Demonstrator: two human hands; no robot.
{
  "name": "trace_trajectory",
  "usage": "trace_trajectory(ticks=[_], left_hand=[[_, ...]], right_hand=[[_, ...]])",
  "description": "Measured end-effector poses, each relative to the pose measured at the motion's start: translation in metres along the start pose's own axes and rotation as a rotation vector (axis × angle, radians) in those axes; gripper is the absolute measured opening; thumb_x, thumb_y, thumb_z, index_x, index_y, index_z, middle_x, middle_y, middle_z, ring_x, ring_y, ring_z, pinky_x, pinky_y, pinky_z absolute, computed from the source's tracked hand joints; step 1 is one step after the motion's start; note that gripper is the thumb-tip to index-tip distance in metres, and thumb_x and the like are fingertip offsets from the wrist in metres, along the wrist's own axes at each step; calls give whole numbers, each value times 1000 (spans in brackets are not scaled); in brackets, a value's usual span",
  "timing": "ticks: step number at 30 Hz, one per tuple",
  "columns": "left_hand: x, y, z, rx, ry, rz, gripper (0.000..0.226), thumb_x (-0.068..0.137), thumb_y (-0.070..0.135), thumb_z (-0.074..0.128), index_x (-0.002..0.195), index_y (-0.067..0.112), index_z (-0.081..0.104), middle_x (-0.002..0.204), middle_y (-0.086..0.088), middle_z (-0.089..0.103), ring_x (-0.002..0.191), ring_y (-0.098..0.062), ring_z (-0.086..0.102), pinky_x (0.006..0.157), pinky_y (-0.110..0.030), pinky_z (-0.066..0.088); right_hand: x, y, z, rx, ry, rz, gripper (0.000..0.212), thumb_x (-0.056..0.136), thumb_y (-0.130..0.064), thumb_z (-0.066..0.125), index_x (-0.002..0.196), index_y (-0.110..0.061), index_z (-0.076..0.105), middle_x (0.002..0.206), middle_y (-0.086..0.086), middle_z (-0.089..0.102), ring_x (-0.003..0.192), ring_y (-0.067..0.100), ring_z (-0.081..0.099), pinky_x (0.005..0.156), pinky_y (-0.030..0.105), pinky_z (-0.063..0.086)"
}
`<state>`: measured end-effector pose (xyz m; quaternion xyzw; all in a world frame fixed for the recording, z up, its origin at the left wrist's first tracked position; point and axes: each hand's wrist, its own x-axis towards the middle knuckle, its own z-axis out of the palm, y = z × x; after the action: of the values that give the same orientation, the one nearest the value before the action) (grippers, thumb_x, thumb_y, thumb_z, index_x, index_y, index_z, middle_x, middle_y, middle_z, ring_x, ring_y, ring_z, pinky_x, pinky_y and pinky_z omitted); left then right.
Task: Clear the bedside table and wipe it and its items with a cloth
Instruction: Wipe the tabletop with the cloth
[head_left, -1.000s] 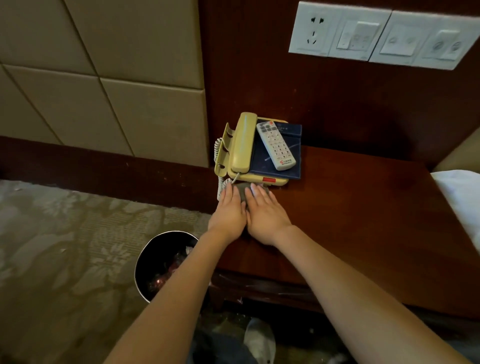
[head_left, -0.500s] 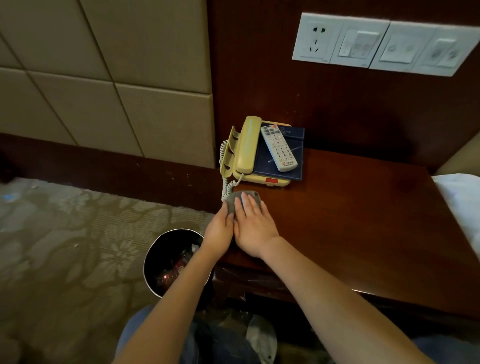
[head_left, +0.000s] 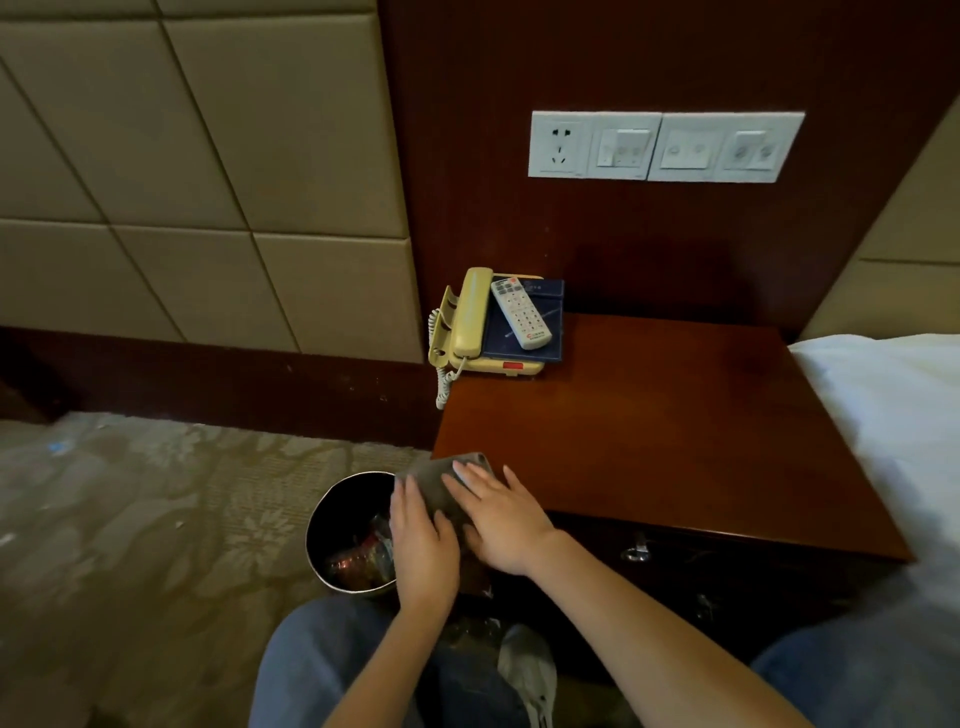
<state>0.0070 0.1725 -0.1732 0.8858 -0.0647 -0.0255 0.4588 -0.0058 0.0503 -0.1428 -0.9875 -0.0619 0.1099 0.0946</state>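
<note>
The dark wooden bedside table (head_left: 649, 415) has a yellow telephone (head_left: 467, 322) at its back left corner. A blue booklet (head_left: 543, 338) lies on the phone, with a white remote (head_left: 521, 313) on top of it. A grey cloth (head_left: 434, 480) lies at the table's front left corner and hangs a little over the left edge. My left hand (head_left: 423, 540) rests on the cloth's left part with straight fingers. My right hand (head_left: 501, 519) presses flat on the cloth beside it, fingers spread.
A round black waste bin (head_left: 337, 525) with rubbish in it stands on the carpet just left of the table, under my left hand. White bedding (head_left: 893, 405) borders the table's right side. A socket and switch panel (head_left: 665, 146) is on the wall above. A drawer handle (head_left: 636, 551) shows on the table's front.
Both hands slid the cloth from right in front of the telephone along the left edge to the front left corner. The phone, booklet and remote stayed put.
</note>
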Motion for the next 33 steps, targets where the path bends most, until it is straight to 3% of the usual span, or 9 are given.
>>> trace_trajectory(ticks=[3, 5, 10, 14, 18, 23, 26, 29, 33], left_hand=[[-7, 12, 1, 324, -80, 265, 57, 99, 11, 38, 152, 12, 17, 160, -5, 11, 147, -16, 3, 120, -33, 2], [-1, 15, 1, 534, -220, 439, 63, 99, 13, 39, 153, 15, 6, 160, 0, 7, 147, -13, 2, 119, -30, 1], [30, 15, -12, 916, -359, 602, 74, 98, 13, 42, 151, 14, -10, 155, 4, -17, 147, -15, -6, 118, -27, 2], [44, 3, -17, 986, -302, 660, 80, 93, -3, 39, 140, 14, -23, 158, -3, -17, 143, -15, -16, 113, -27, -10], [48, -3, -12, 1058, -300, 676, 83, 95, 5, 44, 136, 12, -28, 153, -3, -25, 137, -14, -25, 110, -29, -15], [38, 15, 11, 990, -318, 737, 77, 97, 5, 42, 138, 12, -23, 159, -7, -14, 140, -14, -19, 110, -28, -16], [9, 57, 66, 936, -397, 894, 72, 95, 1, 40, 150, 8, -6, 160, -8, -4, 147, -19, -3, 113, -28, -10], [-14, 99, 121, 936, -573, 1046, 59, 97, 11, 43, 149, 3, 17, 158, -16, 15, 146, -27, 11, 118, -34, -1], [-5, 105, 123, 965, -684, 1177, 68, 98, 16, 44, 152, 7, 3, 160, -10, 1, 148, -21, 2, 115, -27, -6]], right_hand=[[-14, 1, -9, 1, -19, 5, 61, 101, -28, 34, 154, -23, 4, 162, -1, -2, 148, 15, -5, 119, 43, -5], [-26, 8, -14, -5, 6, 30, 61, 100, -24, 35, 154, -18, 8, 162, 1, 2, 148, 16, -2, 120, 42, -3], [-79, 58, -21, 42, 53, 133, 51, 104, -24, 30, 153, -20, 18, 161, -1, 10, 148, 14, 3, 119, 37, 2], [-118, 97, -25, 9, 86, 201, 50, 104, -24, 31, 153, -21, 20, 160, -2, 12, 148, 13, 5, 120, 36, 4], [-136, 121, -30, 17, 107, 276, 49, 104, -24, 32, 152, -21, 22, 159, -2, 17, 147, 13, 11, 120, 35, 8], [-131, 129, -29, 74, 167, 304, 47, 103, -25, 34, 150, -20, 28, 157, -1, 24, 145, 13, 18, 119, 34, 12], [-127, 122, -25, 34, 171, 256, 47, 103, -22, 33, 150, -19, 29, 157, 0, 25, 145, 14, 18, 119, 36, 11], [-131, 124, -20, 20, 226, 241, 47, 102, -19, 31, 149, -18, 30, 157, 0, 25, 145, 15, 19, 119, 35, 11], [-153, 141, -18, 120, 357, 326, 43, 101, -18, 37, 144, -14, 41, 150, 5, 38, 139, 19, 34, 115, 35, 27]])
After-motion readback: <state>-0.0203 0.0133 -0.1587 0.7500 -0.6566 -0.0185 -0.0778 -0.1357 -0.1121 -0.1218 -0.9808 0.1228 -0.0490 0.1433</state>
